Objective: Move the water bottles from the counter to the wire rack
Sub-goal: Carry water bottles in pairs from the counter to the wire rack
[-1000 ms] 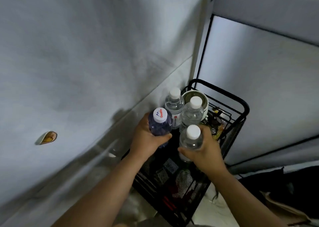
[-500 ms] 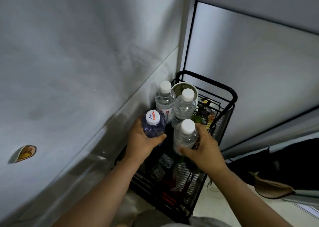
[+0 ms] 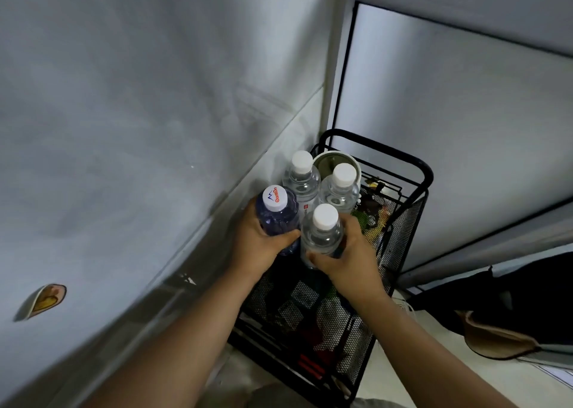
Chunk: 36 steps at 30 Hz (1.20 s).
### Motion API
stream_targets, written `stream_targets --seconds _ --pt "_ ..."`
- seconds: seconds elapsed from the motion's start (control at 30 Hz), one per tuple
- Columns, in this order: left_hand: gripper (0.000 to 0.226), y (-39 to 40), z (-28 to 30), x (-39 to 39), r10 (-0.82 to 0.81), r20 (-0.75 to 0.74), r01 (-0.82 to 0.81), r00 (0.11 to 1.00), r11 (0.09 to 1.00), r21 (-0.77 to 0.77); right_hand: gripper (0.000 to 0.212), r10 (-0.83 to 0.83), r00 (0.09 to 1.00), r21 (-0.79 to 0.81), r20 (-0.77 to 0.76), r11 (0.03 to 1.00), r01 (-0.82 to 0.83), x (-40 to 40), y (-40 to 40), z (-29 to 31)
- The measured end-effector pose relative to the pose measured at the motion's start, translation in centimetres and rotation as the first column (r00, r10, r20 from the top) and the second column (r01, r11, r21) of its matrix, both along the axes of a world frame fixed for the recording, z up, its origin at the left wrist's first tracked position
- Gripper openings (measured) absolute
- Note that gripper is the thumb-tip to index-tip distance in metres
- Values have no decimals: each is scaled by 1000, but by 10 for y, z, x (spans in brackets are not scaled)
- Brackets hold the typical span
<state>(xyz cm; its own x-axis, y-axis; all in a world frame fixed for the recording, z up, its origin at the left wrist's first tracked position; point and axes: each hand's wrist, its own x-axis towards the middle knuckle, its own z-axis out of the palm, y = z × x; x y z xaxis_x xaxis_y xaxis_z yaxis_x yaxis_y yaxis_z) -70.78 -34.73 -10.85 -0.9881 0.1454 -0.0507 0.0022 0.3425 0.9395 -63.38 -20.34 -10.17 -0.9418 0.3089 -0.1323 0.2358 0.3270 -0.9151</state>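
A black wire rack (image 3: 417, 209) with mesh sides stands in the corner below me. Two clear water bottles with white caps stand upright at its far end, one on the left (image 3: 301, 178) and one on the right (image 3: 339, 190). My left hand (image 3: 259, 243) grips a blue-tinted bottle (image 3: 277, 213) with a printed white cap, just in front of the left one. My right hand (image 3: 350, 255) grips a clear bottle (image 3: 322, 232) beside it, over the rack's top tier. The bottles' bases are hidden.
A round white-rimmed container (image 3: 331, 161) sits behind the bottles in the rack. Mixed small items fill the lower tiers (image 3: 310, 320). A grey wall (image 3: 139, 128) runs along the left, a pale panel (image 3: 465, 128) behind. A dark bag (image 3: 508, 308) lies on the floor at right.
Both hands have lowered their bottles slightly into the rack, closer to the two standing bottles. The view has shifted a little toward the rack.
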Motion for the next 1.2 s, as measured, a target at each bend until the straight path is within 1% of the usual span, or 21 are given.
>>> stream_targets --seconds 0.1,0.2,0.27,0.4,0.53,0.63,0.77,0.8,0.83,0.9,1.0,1.1,1.2 --pt "68 -2 -3 -9 -47 47 48 998 998 -32 65 -36 999 -21 19 999 37 -3 -2 -2" --pt "77 -9 -6 -16 -131 96 142 987 982 -123 61 -61 997 -30 53 998 63 -4 -4 -3" --pt "74 -12 -4 -17 -168 119 189 979 962 -197 59 -70 996 -12 55 997 70 -3 -5 -3" --pt "70 -11 0 -17 -143 108 164 984 963 -216 59 -100 993 34 57 995 98 -4 -7 -5" --pt "73 -12 -4 -15 -169 106 185 980 968 -171 61 -89 993 41 71 995 86 -5 -6 -5" --pt "81 -14 -2 -11 -171 101 188 980 963 -194 63 -75 994 51 85 996 71 -1 -5 -3" --pt "95 -20 1 0 -129 125 152 984 968 -199 73 -63 990 72 128 996 54 11 -3 7" --pt "93 -22 4 6 -138 141 165 980 965 -206 73 -63 988 93 142 994 50 15 -2 11" --pt "85 -23 7 12 -144 156 177 977 957 -231 71 -62 985 112 162 993 44 20 -1 14" --pt "73 -28 12 28 -116 184 174 976 925 -337 59 -36 977 157 208 988 3 30 1 17" --pt "61 -33 21 56 -80 235 176 969 891 -420 36 73 955 202 286 970 -135 42 3 16" --pt "48 -37 33 91 -5 200 100 980 879 -466 22 261 920 233 292 914 -333 54 3 16" --pt "40 -37 48 135 101 125 -28 987 872 -489 15 410 878 276 245 839 -469 65 4 20"
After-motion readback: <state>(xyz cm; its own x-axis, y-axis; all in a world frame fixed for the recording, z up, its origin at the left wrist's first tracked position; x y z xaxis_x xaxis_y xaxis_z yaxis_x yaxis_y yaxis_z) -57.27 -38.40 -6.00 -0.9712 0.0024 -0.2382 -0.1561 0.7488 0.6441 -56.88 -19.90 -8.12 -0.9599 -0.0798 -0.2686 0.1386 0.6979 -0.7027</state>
